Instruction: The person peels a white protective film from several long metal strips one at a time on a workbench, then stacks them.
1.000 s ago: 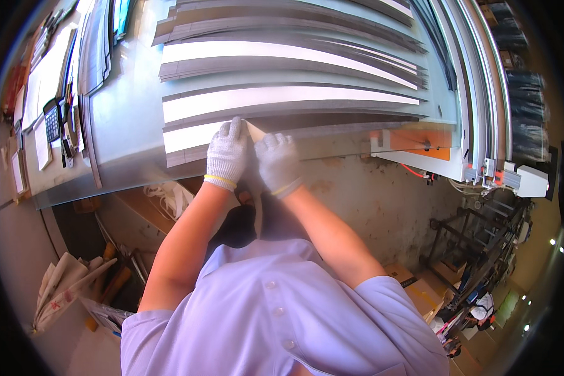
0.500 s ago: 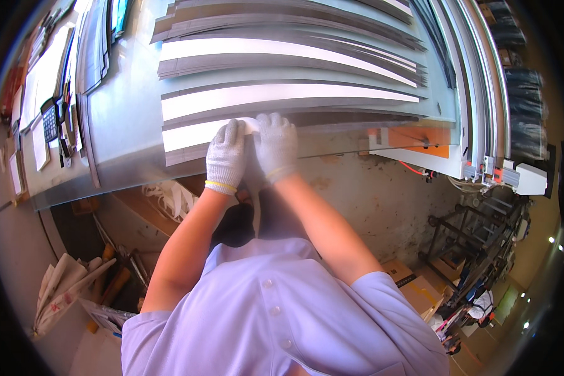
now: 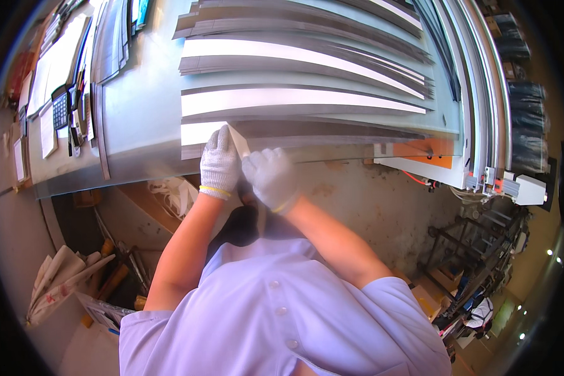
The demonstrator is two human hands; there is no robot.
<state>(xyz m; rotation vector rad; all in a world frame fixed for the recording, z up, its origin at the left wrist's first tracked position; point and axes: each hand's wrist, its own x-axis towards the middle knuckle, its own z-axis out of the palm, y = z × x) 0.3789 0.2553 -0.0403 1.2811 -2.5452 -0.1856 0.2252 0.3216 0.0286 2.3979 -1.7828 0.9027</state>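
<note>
A long dark strip (image 3: pixel 332 130) lies along the near edge of the glass-topped table, with a white layer (image 3: pixel 196 133) still covering its left end. My left hand (image 3: pixel 219 164), in a grey-white knitted glove, has its fingers together over that end; its thumb is hidden. Beside it, a pale paper backing (image 3: pixel 239 141) stands up off the strip, folded back toward me. My right hand (image 3: pixel 271 177), gloved alike and slightly blurred, is closed on the near end of this paper. Its fingertips are hard to make out.
Several more dark and white strips (image 3: pixel 294 100) lie in rows beyond. A calculator (image 3: pixel 60 111), pens and papers are at the table's left. Metal rails (image 3: pixel 480 94) run down the right side, above an orange panel (image 3: pixel 429 152). A dark metal rack (image 3: pixel 464 244) stands lower right.
My right hand has moved down toward me, drawing the paper backing up off the strip. The left hand stays at the strip's left end. The view has shifted slightly.
</note>
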